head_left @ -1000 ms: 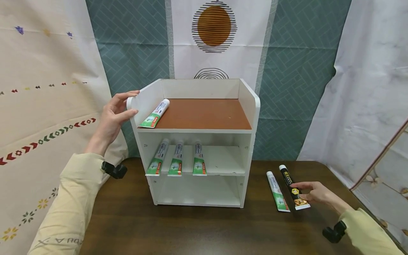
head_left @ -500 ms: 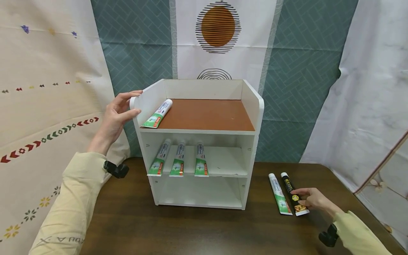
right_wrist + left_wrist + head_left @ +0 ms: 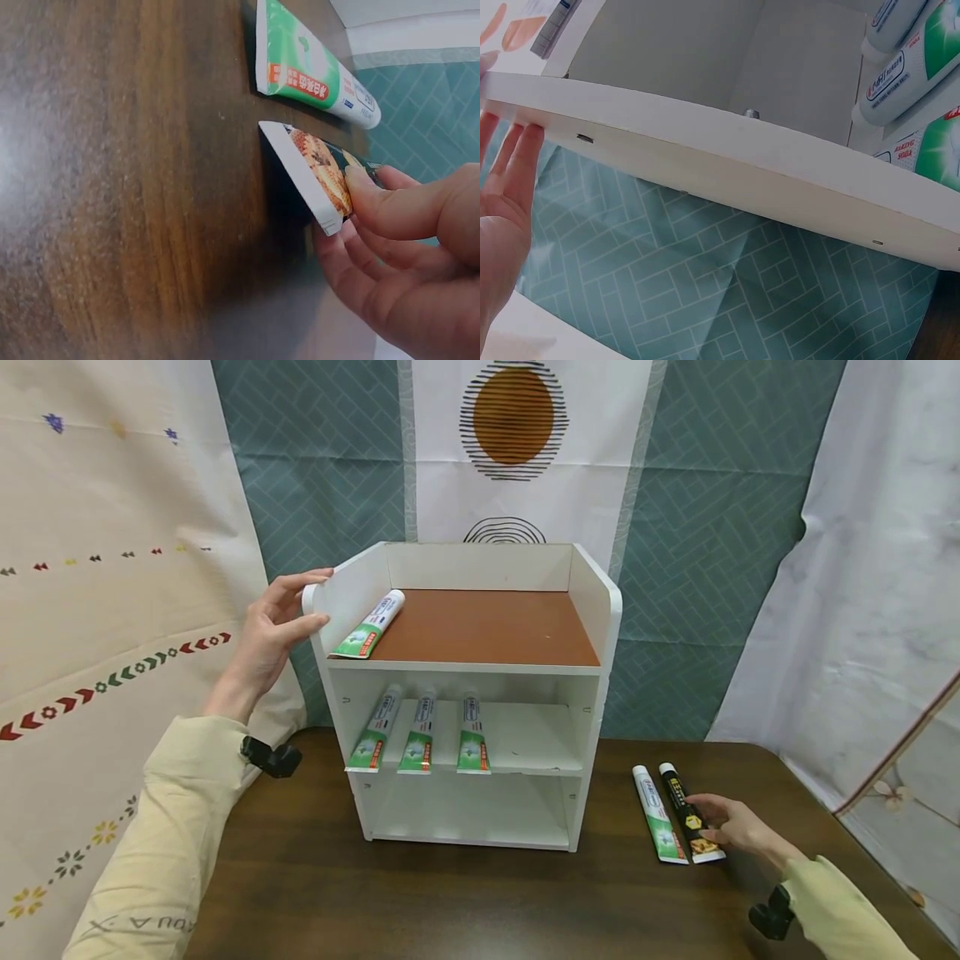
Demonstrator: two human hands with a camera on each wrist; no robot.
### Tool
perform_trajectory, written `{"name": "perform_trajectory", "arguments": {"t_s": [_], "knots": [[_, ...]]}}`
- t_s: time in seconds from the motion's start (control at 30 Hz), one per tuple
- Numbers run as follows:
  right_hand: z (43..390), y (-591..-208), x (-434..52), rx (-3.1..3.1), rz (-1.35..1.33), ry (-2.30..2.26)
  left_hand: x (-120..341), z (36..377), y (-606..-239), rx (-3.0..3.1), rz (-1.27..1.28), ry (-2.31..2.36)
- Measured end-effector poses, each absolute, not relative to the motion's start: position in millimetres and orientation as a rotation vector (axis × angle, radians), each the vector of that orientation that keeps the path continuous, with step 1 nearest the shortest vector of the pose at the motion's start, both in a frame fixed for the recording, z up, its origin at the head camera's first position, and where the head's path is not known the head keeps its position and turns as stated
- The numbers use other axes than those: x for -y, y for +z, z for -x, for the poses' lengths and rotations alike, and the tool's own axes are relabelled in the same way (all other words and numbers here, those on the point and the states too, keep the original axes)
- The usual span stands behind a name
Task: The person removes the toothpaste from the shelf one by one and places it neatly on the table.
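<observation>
At the table's (image 3: 450, 902) right, the right hand (image 3: 738, 825) pinches the black tube (image 3: 681, 797), its crimped end now nearer the green-and-white tube (image 3: 658, 818) than a second ago. The left hand (image 3: 262, 635) still grips the white shelf's (image 3: 600, 606) side.

Teal patterned cloth (image 3: 720, 560) at back, cream cloth (image 3: 127, 593) left.
</observation>
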State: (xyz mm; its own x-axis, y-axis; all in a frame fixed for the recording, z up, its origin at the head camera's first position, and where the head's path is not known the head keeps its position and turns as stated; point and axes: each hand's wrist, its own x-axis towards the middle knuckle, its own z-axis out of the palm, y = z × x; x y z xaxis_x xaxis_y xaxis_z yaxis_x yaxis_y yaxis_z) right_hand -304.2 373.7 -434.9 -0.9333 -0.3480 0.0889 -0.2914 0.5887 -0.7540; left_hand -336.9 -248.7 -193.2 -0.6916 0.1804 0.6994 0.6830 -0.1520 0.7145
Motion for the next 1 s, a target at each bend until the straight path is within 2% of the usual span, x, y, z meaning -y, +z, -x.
{"name": "perform_trajectory", "arguments": {"t_s": [0.27, 1.0], "knots": [[305, -440, -379, -2.736, 0.633, -1.29, 249, 336, -193, 1.762, 0.964, -1.905], [302, -446, -378, -2.714, 0.463, -1.333, 248, 335, -192, 1.775, 0.961, -1.903]]}}
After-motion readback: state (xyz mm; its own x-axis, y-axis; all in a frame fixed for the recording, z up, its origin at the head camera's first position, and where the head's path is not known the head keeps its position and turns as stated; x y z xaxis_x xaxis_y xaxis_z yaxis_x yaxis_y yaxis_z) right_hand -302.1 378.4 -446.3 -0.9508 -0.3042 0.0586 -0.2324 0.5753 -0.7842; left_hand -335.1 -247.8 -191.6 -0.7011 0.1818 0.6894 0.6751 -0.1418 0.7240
